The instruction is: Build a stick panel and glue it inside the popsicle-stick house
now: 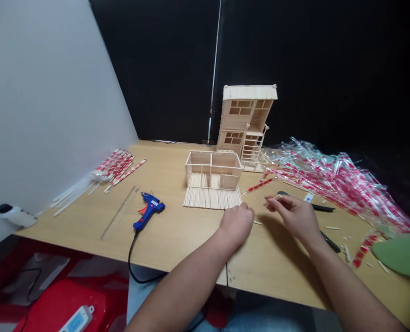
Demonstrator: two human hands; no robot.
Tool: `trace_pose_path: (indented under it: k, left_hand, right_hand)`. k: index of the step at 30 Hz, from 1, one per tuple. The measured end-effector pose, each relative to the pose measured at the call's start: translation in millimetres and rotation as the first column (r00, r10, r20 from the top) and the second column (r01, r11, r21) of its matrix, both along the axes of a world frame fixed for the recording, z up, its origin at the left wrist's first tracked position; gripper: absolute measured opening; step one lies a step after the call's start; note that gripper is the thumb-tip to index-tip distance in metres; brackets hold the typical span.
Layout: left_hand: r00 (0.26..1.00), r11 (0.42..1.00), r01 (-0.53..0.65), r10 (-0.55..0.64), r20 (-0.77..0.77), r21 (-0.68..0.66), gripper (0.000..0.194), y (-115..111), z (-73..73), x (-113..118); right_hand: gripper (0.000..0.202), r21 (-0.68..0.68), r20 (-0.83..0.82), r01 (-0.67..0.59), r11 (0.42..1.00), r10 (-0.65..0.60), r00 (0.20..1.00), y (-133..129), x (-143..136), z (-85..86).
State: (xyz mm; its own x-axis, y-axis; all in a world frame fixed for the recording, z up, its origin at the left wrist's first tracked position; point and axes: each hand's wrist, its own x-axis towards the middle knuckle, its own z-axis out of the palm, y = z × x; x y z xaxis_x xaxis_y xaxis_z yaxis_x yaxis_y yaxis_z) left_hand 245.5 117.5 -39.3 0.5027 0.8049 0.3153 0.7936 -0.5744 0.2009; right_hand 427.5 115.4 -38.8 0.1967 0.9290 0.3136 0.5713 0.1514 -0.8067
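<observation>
My left hand [237, 224] is closed and rests on the table just in front of the small stick model [213, 198], an open-topped frame with two compartments on a slatted stick floor. What its fingers hold, if anything, is hidden. To the right, my right hand [297, 220] hovers over the table, thumb and fingertips pinched on a short wooden stick piece [278, 197]. A loose stick piece [257, 223] lies between the hands. Dark-handled scissors [324, 208] lie partly behind my right hand.
Behind the small model stands a two-storey stick house [248, 110]. Crumpled clear-and-red wrappers [329, 177] fill the right. A blue glue gun [149, 211], clear ruler [119, 212] and wrapped sticks [113, 166] lie left. Stick scraps and a green object [400, 255] are at right.
</observation>
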Motion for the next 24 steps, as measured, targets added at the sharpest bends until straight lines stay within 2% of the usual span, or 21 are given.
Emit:
trace_pose_path:
  k: [2, 4, 7, 9, 11, 13, 15, 18, 24]
  left_hand:
    - [0.999, 0.999, -0.039, 0.039, 0.034, 0.005, 0.005, -6.7, 2.9, -6.0]
    - [0.994, 0.997, -0.082, 0.082, 0.075, 0.003, 0.013, -21.2, 4.3, -18.2]
    - [0.982, 0.995, -0.092, 0.095, 0.166, -0.028, 0.022, -52.6, -3.6, -50.2]
    - [0.92, 0.989, -0.08, 0.122, 0.372, -0.127, 0.022, -72.2, -14.6, -77.8]
    - [0.862, 0.976, -0.112, 0.189, 0.47, -0.187, 0.017, -85.1, -25.4, -105.5]
    - [0.839, 0.97, -0.141, 0.224, 0.495, -0.2, 0.013, -90.2, -33.0, -128.2]
    - [0.826, 0.966, -0.16, 0.244, 0.508, -0.204, 0.011, -89.7, -36.5, -142.5]
    - [0.836, 0.971, -0.168, 0.232, 0.497, -0.172, 0.014, -86.5, -38.1, -147.3]
    - [0.909, 0.982, -0.186, 0.157, 0.385, 0.039, 0.015, -88.3, -43.9, -136.5]
  right_hand:
    - [0.031, 0.054, -0.014, -0.069, 0.996, 0.07, 0.997, 5.8, -17.6, 21.0]
    - [0.031, 0.085, 0.014, -0.15, 0.985, 0.149, 0.989, 16.3, -39.9, 38.5]
    - [0.026, -0.026, 0.033, -0.318, 0.948, 0.318, 0.947, 40.4, -82.2, 48.3]
    - [0.021, -0.108, 0.002, -0.398, 0.911, 0.4, 0.916, 60.4, -114.5, 43.2]
    - [0.019, -0.167, 0.085, -0.426, 0.889, 0.443, 0.892, 81.0, -146.7, 32.5]
    - [0.02, -0.127, 0.236, -0.361, 0.924, 0.382, 0.894, 99.5, -174.8, 20.5]
    - [0.021, -0.097, 0.276, -0.315, 0.944, 0.33, 0.903, 113.8, -195.7, 10.4]
    - [0.021, -0.075, 0.272, -0.272, 0.959, 0.282, 0.92, 126.4, -213.0, 0.9]
    - [0.019, -0.069, 0.214, -0.197, 0.978, 0.208, 0.954, 132.8, -221.3, -6.9]
